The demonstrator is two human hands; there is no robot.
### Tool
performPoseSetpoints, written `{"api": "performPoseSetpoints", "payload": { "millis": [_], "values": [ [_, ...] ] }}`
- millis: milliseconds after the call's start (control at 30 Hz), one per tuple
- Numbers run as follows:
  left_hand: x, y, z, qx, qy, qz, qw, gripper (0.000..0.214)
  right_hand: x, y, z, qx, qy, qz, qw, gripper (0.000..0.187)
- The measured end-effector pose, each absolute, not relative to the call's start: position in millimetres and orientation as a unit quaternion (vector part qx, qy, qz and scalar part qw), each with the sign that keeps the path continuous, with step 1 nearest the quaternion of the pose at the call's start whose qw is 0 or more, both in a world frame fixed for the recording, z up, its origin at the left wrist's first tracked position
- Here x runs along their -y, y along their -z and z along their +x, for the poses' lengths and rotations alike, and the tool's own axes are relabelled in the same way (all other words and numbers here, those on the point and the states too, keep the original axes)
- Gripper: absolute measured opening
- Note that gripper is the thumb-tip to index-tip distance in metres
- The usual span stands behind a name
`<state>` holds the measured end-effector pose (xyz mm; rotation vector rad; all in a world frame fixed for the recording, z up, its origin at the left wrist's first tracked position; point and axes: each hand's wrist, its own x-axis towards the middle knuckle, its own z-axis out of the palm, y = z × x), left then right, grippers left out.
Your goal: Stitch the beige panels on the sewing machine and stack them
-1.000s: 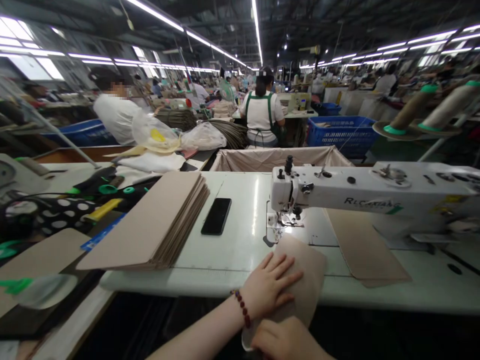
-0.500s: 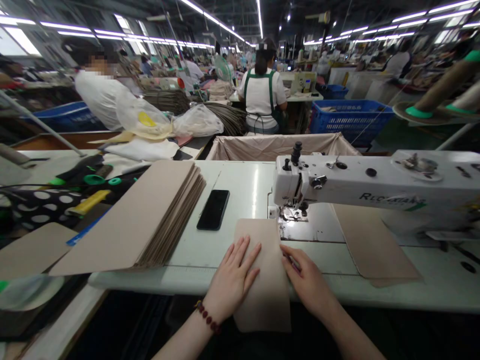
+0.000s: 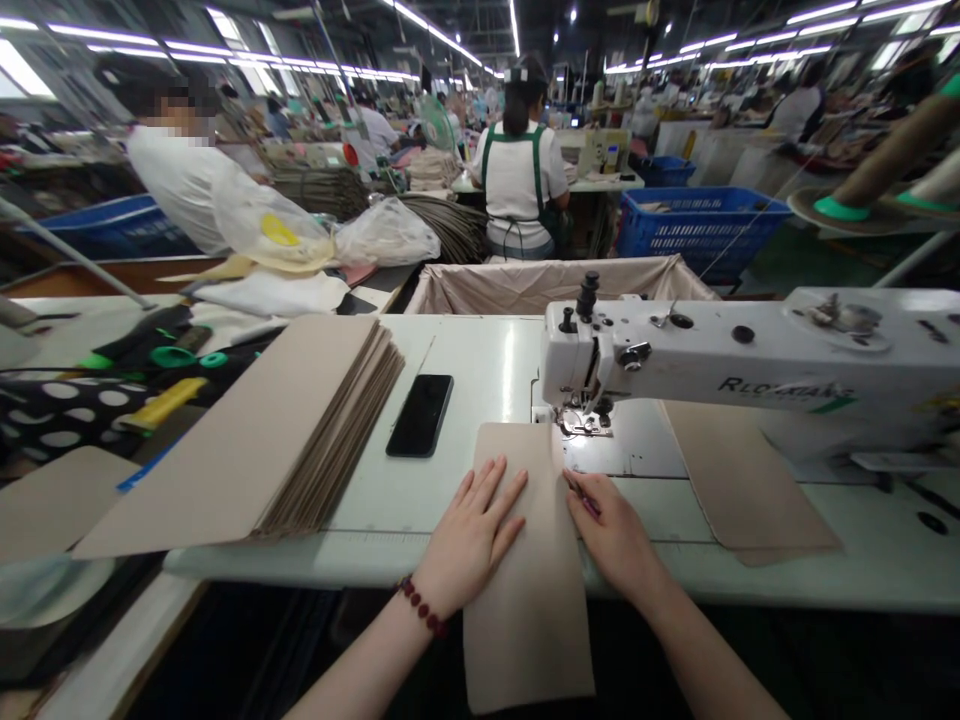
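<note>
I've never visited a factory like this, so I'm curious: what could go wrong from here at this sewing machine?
The right hand sits close to the presser foot of the sewing machine, so it could get caught there if the machine ran. The beige panel hangs over the front of the table under the left hand, so it might slip or skew. The thin pen-like tool could mark the panel.

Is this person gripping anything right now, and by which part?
The right hand pinches a slim pen-like tool by its shaft; the left hand only lies flat on a beige panel.
</note>
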<state>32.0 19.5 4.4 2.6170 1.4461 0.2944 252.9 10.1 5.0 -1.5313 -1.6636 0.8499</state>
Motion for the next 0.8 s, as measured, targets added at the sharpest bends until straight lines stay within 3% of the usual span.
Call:
{"api": "performPoseSetpoints", "payload": {
  "millis": [200,400,800],
  "values": [
    [-28.8,-3.9,34.8,-0.474,-0.115,0.870,0.080,0.057,-15.8,-9.6,255.1,0.695,-0.230,-0.624,0.275,0.032],
    [-50.6,-8.2,33.9,-0.456,-0.104,0.879,0.097,0.059,-20.6,-5.9,262.1,0.773,-0.116,-0.601,0.166,0.056],
    [-69.9,-16.5,30.7,-0.409,-0.100,0.899,0.124,0.057,-21.3,2.3,265.0,0.789,-0.108,-0.583,0.160,0.058]
  ]
}}
